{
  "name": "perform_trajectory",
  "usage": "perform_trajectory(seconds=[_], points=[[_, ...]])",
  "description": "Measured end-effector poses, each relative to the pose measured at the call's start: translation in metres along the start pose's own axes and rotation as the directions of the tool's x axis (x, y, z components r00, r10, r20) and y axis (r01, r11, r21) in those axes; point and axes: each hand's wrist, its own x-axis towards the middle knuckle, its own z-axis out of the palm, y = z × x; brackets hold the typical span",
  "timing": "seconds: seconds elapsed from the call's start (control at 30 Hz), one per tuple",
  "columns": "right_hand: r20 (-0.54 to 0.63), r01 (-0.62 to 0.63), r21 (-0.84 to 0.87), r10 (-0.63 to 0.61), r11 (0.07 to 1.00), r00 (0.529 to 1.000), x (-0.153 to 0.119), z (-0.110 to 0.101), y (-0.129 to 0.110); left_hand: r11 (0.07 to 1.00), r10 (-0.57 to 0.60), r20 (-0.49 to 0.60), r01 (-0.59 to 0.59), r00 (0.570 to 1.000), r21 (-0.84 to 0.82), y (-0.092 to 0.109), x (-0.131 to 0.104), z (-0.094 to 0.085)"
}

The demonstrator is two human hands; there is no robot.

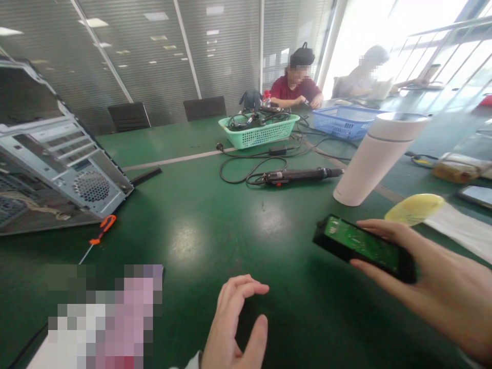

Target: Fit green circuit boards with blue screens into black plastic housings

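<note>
My right hand [434, 277] grips a black open case with a green circuit board [361, 243] in it, thumb on the near side and fingers on the far side. The case is tilted, with the board facing up. My left hand [240, 323] is at the bottom middle over the green table, its fingers curved and apart from the thumb, with nothing between them. A white tumbler [374, 159] stands just beyond the case. Farther back a black electric screwdriver [295, 176] lies with its cable looped beside it.
A metal computer case [65, 159] stands at left, near an orange-handled screwdriver [102, 230]. Green basket [261, 136] with cables and blue basket [342, 122] sit farther back. Two people sit beyond. A yellow object [415, 208] is at right; the lower left is pixelated.
</note>
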Motion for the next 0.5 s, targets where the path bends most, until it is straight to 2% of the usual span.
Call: perform_trajectory(seconds=[0.07,0.1,0.2,0.3,0.5], points=[[-0.064,0.200,0.055,-0.197,0.978,0.978,0.010,-0.004,-0.037,1.000,-0.001,-0.005,0.001,1.000,-0.010,0.000,0.000,0.000],[-0.085,0.258,0.106,-0.250,0.960,0.965,0.013,-0.005,-0.053,1.000,-0.007,-0.006,0.007,1.000,-0.015,-0.001,0.000,0.000],[-0.099,0.306,0.298,-0.290,0.904,0.952,0.012,0.000,-0.087,0.999,-0.027,-0.003,0.027,1.000,-0.037,-0.005,-0.002,0.001],[-0.128,0.314,0.419,-0.287,0.852,0.949,0.004,0.013,-0.099,0.997,-0.042,-0.032,0.040,0.999,-0.061,-0.011,-0.005,0.004],[-0.141,0.303,0.542,-0.270,0.784,0.952,-0.005,0.031,-0.094,0.993,-0.079,-0.057,0.074,0.995,-0.089,-0.013,-0.009,0.007]])
